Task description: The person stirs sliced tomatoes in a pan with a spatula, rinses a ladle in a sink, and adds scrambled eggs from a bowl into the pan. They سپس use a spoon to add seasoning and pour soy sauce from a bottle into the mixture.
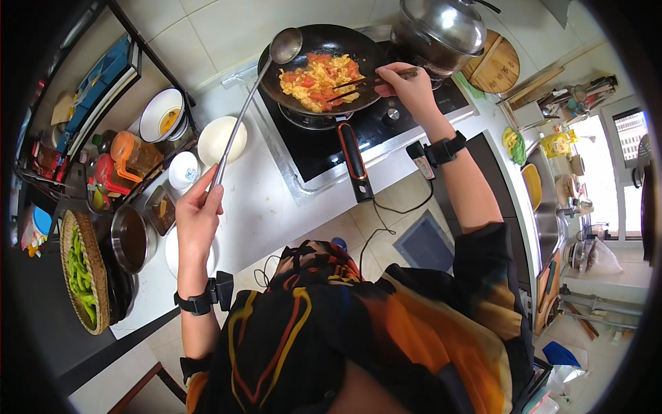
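My left hand [199,215] grips the handle of a long metal ladle [238,121], whose bowl is held over the left rim of a black frying pan [289,39]. Dark chopsticks [362,82] are in my right hand [406,88], with their tips at the scrambled egg with tomato [323,80] in the pan. The pan sits on the left burner of a built-in hob [310,160], its black and orange handle [352,160] pointing towards me. To the left of the hob stands a cream bowl [222,139].
A lidded steel pot [439,36] occupies the right burner. Left on the counter are a small white bowl [183,171], a steel bowl [133,239] and a basket of green peppers [77,269]. A cable [382,227] hangs by the counter edge. A sink [551,202] lies right.
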`<state>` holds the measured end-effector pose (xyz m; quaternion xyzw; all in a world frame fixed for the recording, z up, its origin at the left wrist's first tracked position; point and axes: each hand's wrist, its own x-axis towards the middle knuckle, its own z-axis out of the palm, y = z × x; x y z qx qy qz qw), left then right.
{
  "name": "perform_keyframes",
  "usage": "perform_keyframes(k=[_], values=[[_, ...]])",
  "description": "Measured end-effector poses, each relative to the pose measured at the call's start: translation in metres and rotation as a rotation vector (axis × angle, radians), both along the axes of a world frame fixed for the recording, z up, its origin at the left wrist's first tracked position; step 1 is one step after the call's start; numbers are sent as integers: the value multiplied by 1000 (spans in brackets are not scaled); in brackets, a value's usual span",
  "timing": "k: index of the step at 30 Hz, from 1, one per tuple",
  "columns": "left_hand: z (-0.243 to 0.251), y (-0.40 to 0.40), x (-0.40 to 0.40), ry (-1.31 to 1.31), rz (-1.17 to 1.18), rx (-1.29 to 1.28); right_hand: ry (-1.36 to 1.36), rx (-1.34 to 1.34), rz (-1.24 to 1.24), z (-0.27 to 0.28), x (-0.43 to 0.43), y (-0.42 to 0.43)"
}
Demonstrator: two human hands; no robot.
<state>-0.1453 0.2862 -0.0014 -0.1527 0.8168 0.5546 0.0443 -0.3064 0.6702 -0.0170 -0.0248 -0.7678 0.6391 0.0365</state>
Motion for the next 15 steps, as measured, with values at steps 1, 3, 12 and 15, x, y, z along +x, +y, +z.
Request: perform_keyframes(k=[1, 3, 12, 15], values=[[-1, -2, 2, -1, -1, -3, -1, -3, -1, -1, -3, 2], [-3, -6, 5, 16, 13, 0, 10, 46, 66, -2, -8, 4], [-6, -4, 7, 34, 47, 28, -104, -118, 153, -26, -19, -14], [-4, -2, 6, 17, 42, 35, -144, -187, 139, -28, -20, -22]])
